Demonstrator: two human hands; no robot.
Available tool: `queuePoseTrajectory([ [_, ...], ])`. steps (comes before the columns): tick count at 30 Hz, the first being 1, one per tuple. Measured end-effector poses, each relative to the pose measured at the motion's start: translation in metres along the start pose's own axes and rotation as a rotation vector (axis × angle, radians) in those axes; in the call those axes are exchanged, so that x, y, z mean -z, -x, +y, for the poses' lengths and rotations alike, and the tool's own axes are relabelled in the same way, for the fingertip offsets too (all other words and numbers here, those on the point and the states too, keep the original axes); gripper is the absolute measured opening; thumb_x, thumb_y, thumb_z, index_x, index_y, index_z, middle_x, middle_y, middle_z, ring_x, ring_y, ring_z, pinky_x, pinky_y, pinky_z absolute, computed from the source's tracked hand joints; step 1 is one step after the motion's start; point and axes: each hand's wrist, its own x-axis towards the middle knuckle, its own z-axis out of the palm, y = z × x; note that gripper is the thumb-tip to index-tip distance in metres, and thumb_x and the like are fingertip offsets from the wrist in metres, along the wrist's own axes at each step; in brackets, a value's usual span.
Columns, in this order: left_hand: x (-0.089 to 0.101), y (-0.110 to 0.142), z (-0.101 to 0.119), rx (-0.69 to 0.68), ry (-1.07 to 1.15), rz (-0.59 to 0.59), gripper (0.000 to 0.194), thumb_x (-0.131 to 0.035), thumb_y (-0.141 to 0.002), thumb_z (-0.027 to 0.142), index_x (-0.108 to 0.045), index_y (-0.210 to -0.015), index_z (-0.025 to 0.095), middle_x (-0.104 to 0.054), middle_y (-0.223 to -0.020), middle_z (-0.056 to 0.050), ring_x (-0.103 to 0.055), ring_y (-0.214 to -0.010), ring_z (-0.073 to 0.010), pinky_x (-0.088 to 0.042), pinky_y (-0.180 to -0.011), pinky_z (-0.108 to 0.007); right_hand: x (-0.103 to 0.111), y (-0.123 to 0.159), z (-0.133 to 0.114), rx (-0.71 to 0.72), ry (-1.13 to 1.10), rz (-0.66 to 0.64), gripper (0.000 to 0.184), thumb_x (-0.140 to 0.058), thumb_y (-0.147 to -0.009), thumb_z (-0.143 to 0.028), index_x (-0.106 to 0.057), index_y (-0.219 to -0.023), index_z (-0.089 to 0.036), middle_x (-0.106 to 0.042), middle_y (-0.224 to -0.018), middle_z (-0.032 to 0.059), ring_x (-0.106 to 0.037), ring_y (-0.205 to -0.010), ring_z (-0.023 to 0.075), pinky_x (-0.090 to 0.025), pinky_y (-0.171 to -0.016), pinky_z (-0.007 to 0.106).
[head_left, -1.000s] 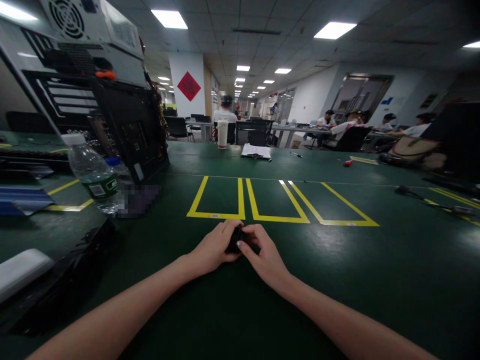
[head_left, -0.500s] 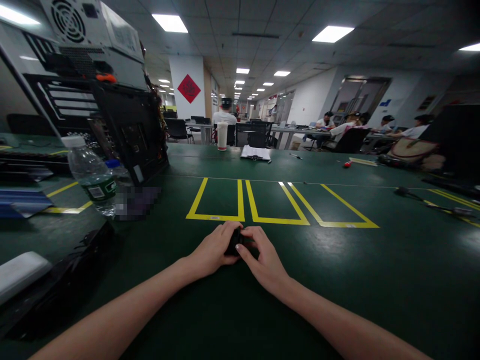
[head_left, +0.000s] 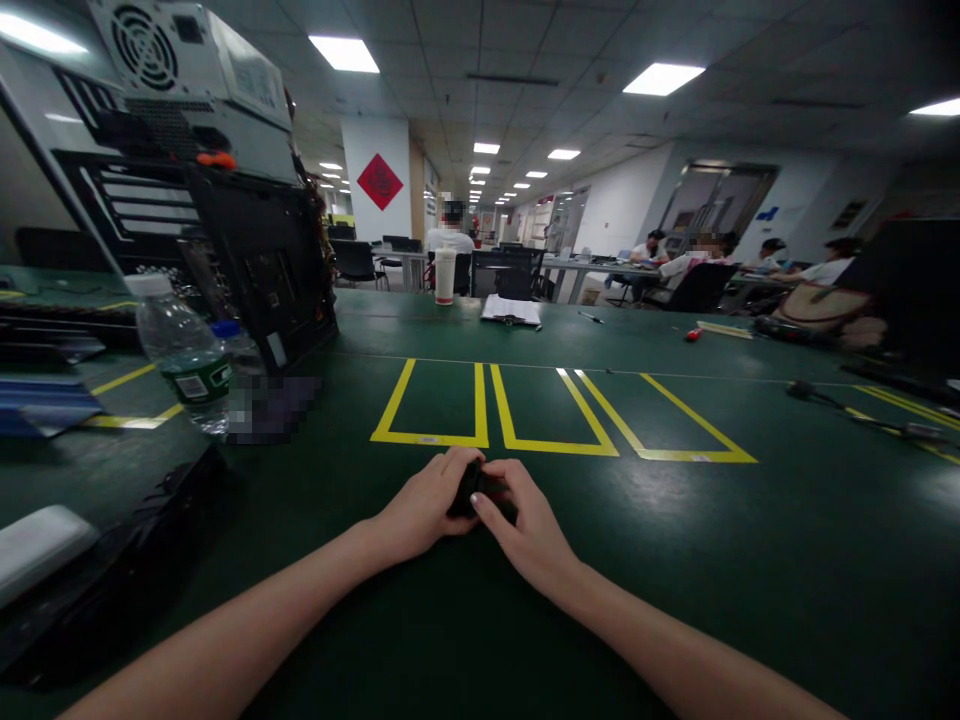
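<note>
A small black object (head_left: 469, 489) sits between my two hands, low over the green table (head_left: 465, 620). Its kind cannot be made out, since fingers cover much of it. My left hand (head_left: 429, 500) is closed around its left side. From the right, my right hand (head_left: 526, 520) pinches it, thumb in front and fingers curled behind. Just beyond the hands, yellow tape outlines (head_left: 431, 440) mark the tabletop.
At left stand a computer case (head_left: 259, 260) with a power supply on top, and a water bottle (head_left: 184, 350). A white cup (head_left: 445, 276) and a clipboard with papers (head_left: 511, 309) are at the back. Cables (head_left: 862, 410) lie at right. People sit at distant tables.
The view has tilted very slightly. Both hands keep the same hold on the black object, with hardly any movement.
</note>
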Motion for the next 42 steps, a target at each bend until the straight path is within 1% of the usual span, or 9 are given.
queuePoseTrajectory([
  [4,0.005,0.001,0.006,-0.01,0.014,-0.022,0.055,-0.063,-0.07,0.017,-0.034,-0.117,0.025,-0.046,-0.115,-0.005,-0.048,-0.103,-0.024,-0.042,-0.085,-0.042,0.0,-0.002,0.002,0.0,-0.023,0.023,0.018,-0.049,-0.079,-0.025,-0.049,-0.097,-0.023,-0.05,-0.1,0.0035,-0.052,-0.093,0.0189,-0.048,-0.079,0.036],
  [8,0.009,0.002,0.009,0.012,0.038,-0.045,0.052,-0.063,-0.071,0.02,-0.036,-0.116,0.025,-0.047,-0.115,-0.005,-0.049,-0.102,-0.0236,-0.043,-0.084,-0.041,0.001,-0.004,0.004,-0.092,-0.159,-0.031,0.024,-0.05,-0.079,-0.028,-0.047,-0.103,-0.023,-0.053,-0.104,0.0031,-0.053,-0.097,0.0186,-0.047,-0.083,0.036],
  [11,0.009,0.002,0.009,0.027,0.035,-0.053,0.053,-0.063,-0.071,0.021,-0.035,-0.116,0.025,-0.046,-0.115,-0.005,-0.048,-0.103,-0.0232,-0.043,-0.085,-0.041,0.001,-0.004,0.001,-0.125,-0.175,-0.085,0.023,-0.046,-0.081,-0.031,-0.047,-0.103,-0.023,-0.055,-0.101,0.0031,-0.055,-0.093,0.0184,-0.048,-0.081,0.035],
  [18,0.009,0.002,0.007,-0.009,0.02,-0.049,0.054,-0.062,-0.072,0.019,-0.033,-0.118,0.024,-0.045,-0.116,-0.005,-0.048,-0.103,-0.0215,-0.043,-0.085,-0.038,0.001,-0.001,-0.003,0.026,-0.019,0.019,0.02,-0.049,-0.079,-0.023,-0.05,-0.099,-0.024,-0.049,-0.104,0.0036,-0.052,-0.094,0.0186,-0.048,-0.08,0.034],
  [26,0.0,-0.002,-0.001,-0.022,0.028,-0.015,0.058,-0.065,-0.068,0.018,-0.034,-0.117,0.024,-0.046,-0.115,-0.006,-0.048,-0.103,-0.0227,-0.042,-0.086,-0.039,0.001,-0.003,0.005,-0.138,-0.196,-0.047,0.031,-0.052,-0.078,-0.028,-0.044,-0.107,-0.022,-0.054,-0.105,0.0038,-0.053,-0.098,0.0183,-0.047,-0.084,0.037],
  [29,0.004,-0.002,0.002,-0.026,0.031,-0.029,0.057,-0.064,-0.069,0.015,-0.034,-0.117,0.023,-0.045,-0.115,-0.006,-0.047,-0.104,-0.0223,-0.041,-0.088,-0.039,0.001,-0.002,0.003,-0.073,-0.149,-0.056,0.026,-0.05,-0.079,-0.027,-0.046,-0.104,-0.022,-0.053,-0.103,0.0038,-0.054,-0.095,0.018,-0.048,-0.081,0.036],
  [34,0.004,-0.002,0.003,-0.028,0.034,-0.022,0.057,-0.064,-0.069,0.016,-0.034,-0.117,0.024,-0.044,-0.116,-0.006,-0.046,-0.105,-0.023,-0.04,-0.089,-0.04,0.001,-0.001,0.002,0.069,-0.053,0.035,0.016,-0.05,-0.078,-0.021,-0.052,-0.094,-0.023,-0.048,-0.107,0.0036,-0.049,-0.1,0.0183,-0.048,-0.081,0.033],
  [39,-0.001,-0.002,-0.001,0.004,0.023,-0.003,0.059,-0.066,-0.067,0.016,-0.034,-0.116,0.025,-0.045,-0.115,-0.005,-0.047,-0.103,-0.0231,-0.042,-0.086,-0.04,0.001,-0.002,0.004,-0.053,-0.121,0.017,0.029,-0.053,-0.077,-0.024,-0.045,-0.105,-0.024,-0.05,-0.108,0.0039,-0.05,-0.1,0.0189,-0.049,-0.081,0.035],
  [42,0.0,-0.001,-0.001,0.012,0.029,-0.009,0.059,-0.066,-0.067,0.016,-0.034,-0.116,0.025,-0.046,-0.115,-0.005,-0.047,-0.103,-0.0231,-0.042,-0.085,-0.04,0.001,-0.002,0.005,-0.118,-0.151,-0.037,0.029,-0.052,-0.078,-0.027,-0.045,-0.106,-0.023,-0.052,-0.107,0.0035,-0.052,-0.099,0.0186,-0.048,-0.082,0.036],
])
